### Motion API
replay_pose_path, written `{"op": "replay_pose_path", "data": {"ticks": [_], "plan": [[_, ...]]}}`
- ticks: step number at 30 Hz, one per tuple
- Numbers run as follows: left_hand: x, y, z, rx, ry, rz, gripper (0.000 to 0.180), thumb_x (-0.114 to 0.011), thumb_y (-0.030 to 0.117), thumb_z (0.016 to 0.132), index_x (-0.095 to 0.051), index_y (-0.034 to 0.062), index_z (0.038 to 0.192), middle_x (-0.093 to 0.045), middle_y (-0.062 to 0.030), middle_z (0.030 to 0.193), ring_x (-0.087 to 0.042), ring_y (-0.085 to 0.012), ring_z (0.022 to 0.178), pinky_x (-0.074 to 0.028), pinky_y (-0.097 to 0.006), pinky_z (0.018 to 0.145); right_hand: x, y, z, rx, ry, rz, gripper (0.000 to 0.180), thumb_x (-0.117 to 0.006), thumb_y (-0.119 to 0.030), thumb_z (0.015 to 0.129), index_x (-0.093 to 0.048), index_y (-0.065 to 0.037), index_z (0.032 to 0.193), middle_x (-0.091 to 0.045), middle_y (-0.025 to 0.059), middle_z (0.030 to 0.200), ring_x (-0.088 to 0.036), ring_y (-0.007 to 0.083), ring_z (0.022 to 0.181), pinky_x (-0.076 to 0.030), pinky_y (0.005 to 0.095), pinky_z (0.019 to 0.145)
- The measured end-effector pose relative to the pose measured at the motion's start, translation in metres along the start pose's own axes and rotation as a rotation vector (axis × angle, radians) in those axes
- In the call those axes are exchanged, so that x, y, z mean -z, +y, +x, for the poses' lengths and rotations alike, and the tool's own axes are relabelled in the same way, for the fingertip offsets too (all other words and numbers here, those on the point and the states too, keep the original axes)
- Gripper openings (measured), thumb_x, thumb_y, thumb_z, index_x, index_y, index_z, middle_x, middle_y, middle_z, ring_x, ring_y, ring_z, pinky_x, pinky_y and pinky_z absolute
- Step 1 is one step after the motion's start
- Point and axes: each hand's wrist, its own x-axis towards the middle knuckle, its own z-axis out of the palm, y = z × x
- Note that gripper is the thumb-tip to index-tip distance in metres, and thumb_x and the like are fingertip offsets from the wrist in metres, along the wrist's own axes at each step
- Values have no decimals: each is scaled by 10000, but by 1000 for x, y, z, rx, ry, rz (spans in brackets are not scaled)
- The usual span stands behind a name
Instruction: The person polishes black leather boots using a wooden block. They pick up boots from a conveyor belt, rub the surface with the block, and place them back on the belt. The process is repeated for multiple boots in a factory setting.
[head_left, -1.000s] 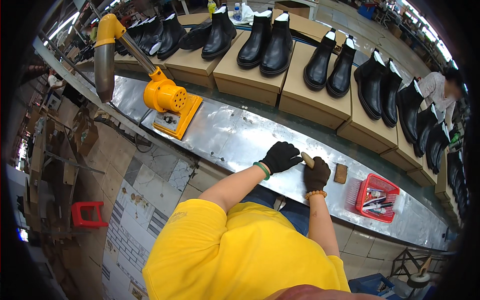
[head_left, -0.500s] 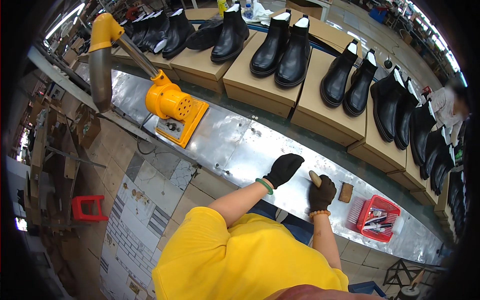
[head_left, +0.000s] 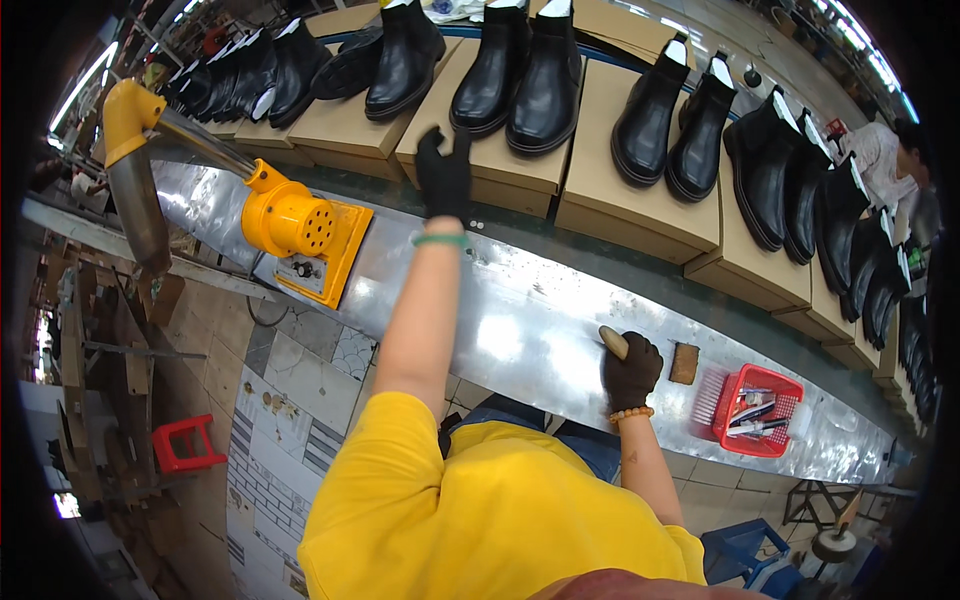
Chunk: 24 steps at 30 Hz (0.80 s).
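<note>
My left hand [head_left: 446,180], in a black glove, stretches across the bench with thumb and fingers spread and nothing between them. It is in front of a cardboard box [head_left: 515,186], just left of the toe of a black ankle boot [head_left: 487,75]. A second black boot [head_left: 543,92] stands beside that one on the same box. In my right hand [head_left: 632,372], gloved in dark brown, is a tan, rounded handle-like piece [head_left: 613,342]; its other end is hidden by the fist. Right of this hand lies a small brown block [head_left: 684,363].
A yellow machine [head_left: 290,226] with a metal nozzle [head_left: 140,215] stands at the left on the metal bench [head_left: 540,345]. A red basket [head_left: 758,447] of tubes and pens sits at the right. More boots [head_left: 652,112] line the far side on boxes. A person [head_left: 880,165] is at far right.
My left hand has moved from above the bench, near my right hand, forward and left to the boxes, its fingers now spread. My right hand keeps the tan piece. The whole view has shifted.
</note>
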Motion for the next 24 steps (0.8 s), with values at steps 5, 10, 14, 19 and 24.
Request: {"op": "replay_pose_path", "data": {"ticks": [5, 10, 14, 19, 24], "plan": [[-9, 26, 74, 313, -425, 55, 967, -823, 474, 578, -401, -28, 1289, -584, -225, 1102, -656, -240, 767, -539, -303, 562, -6, 1, 1, 26, 19, 6, 170, -667, -172, 677, -584, -141, 821, -601, 59, 717, -571, 279, 662, -413, 414, 610], [-23, 23, 93, 264, -604, 232, 814, -827, 484, 553, -560, -25, 1129, -650, -161, 967, -658, -200, 687, -533, -293, 546, -6, 0, 2, 13, 8, -15, 178, -668, -173, 672, -582, -149, 826, -581, 44, 700, -568, 266, 663, -405, 408, 605], [-19, 34, 82, 244, -579, 286, 695, -805, 497, 577, -632, -6, 1023, -672, -121, 845, -644, -189, 587, -523, -301, 537, -7, 2, 1, 28, 6, -7, 170, -667, -176, 675, -582, -153, 821, -572, 38, 689, -566, 259, 658, -403, 409, 600], [-25, 39, 70, 238, -562, 326, 699, -779, 512, 608, -627, 4, 1062, -668, -120, 835, -632, -176, 560, -510, -285, 516, -1, 8, 1, 34, 7, -1, 135, -661, -188, 688, -589, -153, 797, -582, 30, 686, -567, 262, 639, -409, 409, 584], [-72, 0, 76, -820, -628, 762, 506, -638, 571, 740, -617, 234, 1117, -582, -220, 1062, -553, -426, 986, -453, -472, 837, 16, 21, 5, -93, -59, 39, 94, -668, -203, 717, -618, -122, 720, -609, 95, 651, -591, 305, 624, -441, 425, 586]]}}
